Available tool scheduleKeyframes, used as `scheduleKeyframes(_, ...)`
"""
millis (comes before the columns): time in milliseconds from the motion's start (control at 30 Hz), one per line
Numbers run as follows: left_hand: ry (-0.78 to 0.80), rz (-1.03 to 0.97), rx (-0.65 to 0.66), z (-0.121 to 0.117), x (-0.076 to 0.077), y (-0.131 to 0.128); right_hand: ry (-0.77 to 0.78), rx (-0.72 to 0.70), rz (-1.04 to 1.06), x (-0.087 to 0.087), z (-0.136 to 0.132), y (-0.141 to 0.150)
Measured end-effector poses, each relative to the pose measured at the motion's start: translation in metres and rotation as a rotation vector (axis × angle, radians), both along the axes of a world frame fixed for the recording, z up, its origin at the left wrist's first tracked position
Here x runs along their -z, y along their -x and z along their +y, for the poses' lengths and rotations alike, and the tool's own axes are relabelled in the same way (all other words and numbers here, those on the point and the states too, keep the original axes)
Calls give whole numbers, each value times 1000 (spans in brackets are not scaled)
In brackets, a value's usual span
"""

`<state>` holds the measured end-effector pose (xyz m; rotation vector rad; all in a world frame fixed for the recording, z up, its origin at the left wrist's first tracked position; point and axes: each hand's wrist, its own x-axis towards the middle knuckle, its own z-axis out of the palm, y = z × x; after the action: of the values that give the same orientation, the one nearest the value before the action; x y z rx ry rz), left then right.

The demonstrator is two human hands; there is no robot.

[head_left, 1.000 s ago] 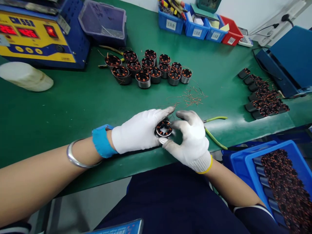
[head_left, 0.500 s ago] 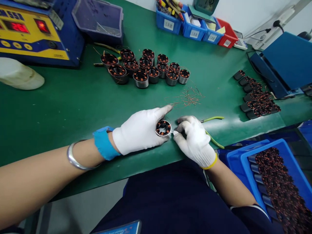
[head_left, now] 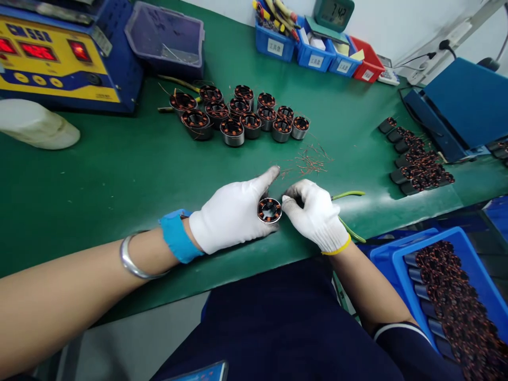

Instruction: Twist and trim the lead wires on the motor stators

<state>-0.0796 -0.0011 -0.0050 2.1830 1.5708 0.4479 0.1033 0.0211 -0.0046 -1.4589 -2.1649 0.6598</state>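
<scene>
My left hand (head_left: 234, 211), in a white glove with darkened fingertips, is closed around a wire-wound motor stator (head_left: 270, 210). Its ring of copper coils faces up, and the thumb stands off above it. Just right of the stator, my gloved right hand (head_left: 315, 214) has thumb and forefinger pinched together at its edge; whatever lies between the fingertips is too small to make out. Green-handled pliers (head_left: 351, 230) lie on the table, partly hidden by the right hand. Beyond both hands is a small heap of copper wire clippings (head_left: 311, 161).
Several more stators (head_left: 233, 132) stand in a cluster farther back, others (head_left: 420, 169) at right. A blue bin (head_left: 397, 264) full of stators is at lower right. A yellow-blue machine (head_left: 59, 69), purple bin (head_left: 166, 37) and blue toolboxes (head_left: 275, 42) line the back.
The right hand has risen slightly and its fingertips have come together beside the stator. The left hand, still holding the stator, appears slightly farther right as the view shifts.
</scene>
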Motion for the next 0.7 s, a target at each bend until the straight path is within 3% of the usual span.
scheduleKeyframes(233,84,8,-37,1,-3,1,-55,-146,182,5,1,19)
scheduleKeyframes(367,94,-37,-21,2,-5,0,-91,-45,270,13,-8,-10)
scheduleKeyframes(500,100,-47,-17,4,-4,2,-110,5,215,11,-16,-29)
scheduleKeyframes(600,112,-51,-23,4,-5,3,-53,-6,108,7,-12,-11)
scheduleKeyframes(700,125,-10,-38,3,-7,3,-9,-100,195,6,0,11)
